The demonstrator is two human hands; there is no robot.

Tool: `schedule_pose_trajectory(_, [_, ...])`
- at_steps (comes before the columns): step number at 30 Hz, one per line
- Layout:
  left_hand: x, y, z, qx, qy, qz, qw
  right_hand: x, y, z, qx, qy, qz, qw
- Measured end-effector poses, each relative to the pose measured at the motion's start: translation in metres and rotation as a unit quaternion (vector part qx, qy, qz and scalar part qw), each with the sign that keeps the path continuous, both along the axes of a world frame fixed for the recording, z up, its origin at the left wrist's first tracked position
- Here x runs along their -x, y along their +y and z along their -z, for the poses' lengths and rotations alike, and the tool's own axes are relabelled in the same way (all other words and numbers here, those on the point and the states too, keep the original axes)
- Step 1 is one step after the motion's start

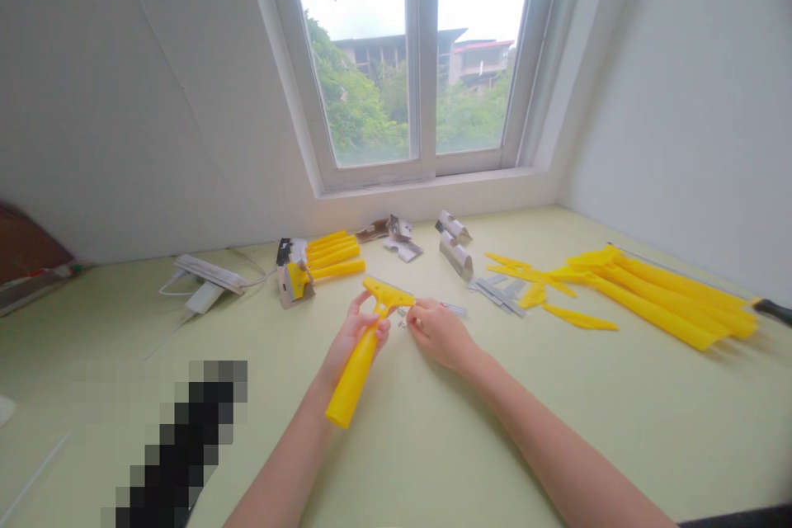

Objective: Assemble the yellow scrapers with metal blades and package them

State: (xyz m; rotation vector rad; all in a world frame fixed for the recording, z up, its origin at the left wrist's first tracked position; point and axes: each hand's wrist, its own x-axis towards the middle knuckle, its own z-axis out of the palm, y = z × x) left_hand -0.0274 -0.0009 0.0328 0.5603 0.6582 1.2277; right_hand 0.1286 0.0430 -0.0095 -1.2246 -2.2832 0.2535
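Here's the yellow scraper (pixel 354 375), mid-view over the bench (pixel 433 445), butt at seven o'clock, neck wrapped by the left hand (pixel 351 336)! At its head's four o'clock, beside small metal bits (pixel 402 324), the right hand (pixel 442 334) bunches its fingers narrow, any grip hidden; forearms (pixel 288 445) cut off below.

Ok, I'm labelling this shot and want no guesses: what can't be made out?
All in the head view:
Whether the right hand holds anything: hidden by its curled fingers.
Yellow scraper: neck partly covered by the left hand.
Small shiny pieces: too small to identify.
Dark handle: cut off by the right edge.
Dark shape, lower left: pixelated.
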Motion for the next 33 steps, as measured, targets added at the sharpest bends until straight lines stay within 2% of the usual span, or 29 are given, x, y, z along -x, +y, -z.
schedule_pose_trajectory(4, [-0.001, -0.001, -0.001, -0.006, -0.006, -0.003, 1.000, -0.007, 0.001, 0.000, 0.025, 0.021, 0.002, 0.999])
schedule_pose_trajectory(10, [-0.001, -0.003, -0.002, -0.016, -0.017, 0.012, 1.000, -0.026, 0.011, -0.007, 0.025, 0.161, 0.031, 0.986])
schedule_pose_trajectory(14, [-0.002, -0.002, 0.000, -0.017, -0.007, 0.027, 0.999, -0.030, 0.010, -0.019, 0.055, 0.299, 0.061, 0.951])
schedule_pose_trajectory(18, [-0.003, -0.001, 0.005, -0.016, -0.009, 0.035, 0.999, -0.023, 0.001, -0.026, 0.117, 0.403, 0.025, 0.908])
schedule_pose_trajectory(23, [-0.003, -0.001, 0.007, -0.010, -0.009, 0.051, 0.999, -0.012, -0.004, -0.023, 0.098, 0.410, -0.027, 0.906])
schedule_pose_trajectory(26, [-0.003, 0.000, 0.007, -0.001, -0.006, 0.057, 0.998, -0.011, -0.004, -0.019, 0.087, 0.415, -0.023, 0.905])
schedule_pose_trajectory(33, [-0.003, -0.001, 0.006, 0.007, -0.006, 0.056, 0.998, -0.012, -0.003, -0.019, 0.048, 0.378, -0.003, 0.924])
